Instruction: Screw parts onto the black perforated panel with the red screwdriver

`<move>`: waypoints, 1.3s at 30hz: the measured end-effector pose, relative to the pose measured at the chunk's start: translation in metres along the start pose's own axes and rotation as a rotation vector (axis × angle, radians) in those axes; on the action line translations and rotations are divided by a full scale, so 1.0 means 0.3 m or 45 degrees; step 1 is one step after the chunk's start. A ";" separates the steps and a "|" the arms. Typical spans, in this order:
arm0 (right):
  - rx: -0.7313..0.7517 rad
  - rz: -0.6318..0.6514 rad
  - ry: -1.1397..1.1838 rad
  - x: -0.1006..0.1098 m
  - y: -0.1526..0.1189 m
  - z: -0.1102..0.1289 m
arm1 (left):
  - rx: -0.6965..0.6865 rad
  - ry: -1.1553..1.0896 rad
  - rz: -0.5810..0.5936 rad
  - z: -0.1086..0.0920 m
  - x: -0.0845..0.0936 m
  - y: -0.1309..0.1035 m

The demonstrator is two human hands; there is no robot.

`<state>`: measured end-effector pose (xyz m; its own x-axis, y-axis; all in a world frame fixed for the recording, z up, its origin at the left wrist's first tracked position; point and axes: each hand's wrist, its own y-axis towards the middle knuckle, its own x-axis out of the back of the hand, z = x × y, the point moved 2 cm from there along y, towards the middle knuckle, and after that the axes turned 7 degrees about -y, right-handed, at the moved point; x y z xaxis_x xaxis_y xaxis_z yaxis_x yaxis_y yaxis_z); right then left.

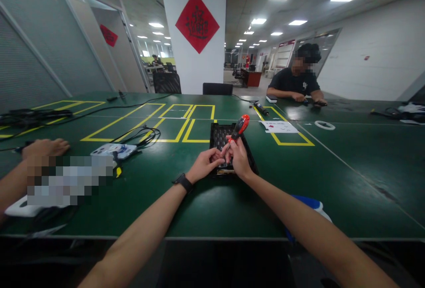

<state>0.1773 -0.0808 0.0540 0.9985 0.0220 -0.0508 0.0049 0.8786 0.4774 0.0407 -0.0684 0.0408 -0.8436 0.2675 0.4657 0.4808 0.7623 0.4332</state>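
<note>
Held in my right hand (239,157) is a screwdriver with a red and black handle (242,125), tilted so the handle points up and away to the right. My left hand (206,164) meets the right at the screwdriver's lower end. Its thumb and fingers are pinched together there, and whatever lies between them is too small to make out. Both hands are over an open black case (218,133) with a patterned inside, lying on the green table. A light brown strip (226,171) shows along the case's near edge.
At the left, another person's hand (46,147) rests near a phone (114,150) and coiled black cables (149,135). A paper sheet (280,127) and a white ring (324,125) lie to the right. A blue and white object (310,204) is beside my right forearm. Across the table sits a person (295,80).
</note>
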 end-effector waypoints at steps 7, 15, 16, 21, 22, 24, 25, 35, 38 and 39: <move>0.004 0.026 -0.002 -0.003 -0.002 0.005 | 0.021 -0.032 -0.017 0.007 -0.002 0.002; -0.033 0.088 -0.021 -0.003 0.008 0.001 | -0.020 0.006 0.018 0.012 0.002 0.000; -0.031 0.087 -0.022 -0.004 0.007 0.001 | -0.009 0.004 0.011 0.012 0.002 0.000; -0.011 0.085 -0.045 -0.005 0.002 0.004 | 0.031 -0.007 -0.031 0.009 0.001 0.001; -0.010 0.086 -0.047 -0.004 0.001 0.005 | 0.035 -0.008 -0.035 0.010 0.001 0.001; -0.011 0.090 -0.043 -0.004 0.001 0.007 | 0.036 -0.006 -0.030 0.011 0.002 0.002; -0.015 0.092 -0.037 -0.004 0.001 0.007 | 0.032 -0.003 -0.024 0.012 0.002 0.002; -0.067 0.067 0.017 -0.001 0.009 -0.009 | -0.009 0.022 0.010 0.005 -0.002 -0.002; -0.058 0.062 0.017 -0.002 0.008 -0.013 | 0.017 0.019 -0.009 -0.004 -0.003 0.000; -0.056 0.066 0.017 -0.002 0.008 -0.013 | 0.021 0.018 -0.013 -0.005 -0.003 0.001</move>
<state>0.1765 -0.0768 0.0517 0.9965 0.0738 -0.0390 -0.0491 0.8963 0.4407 0.0420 -0.0694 0.0415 -0.8449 0.2511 0.4722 0.4679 0.7748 0.4252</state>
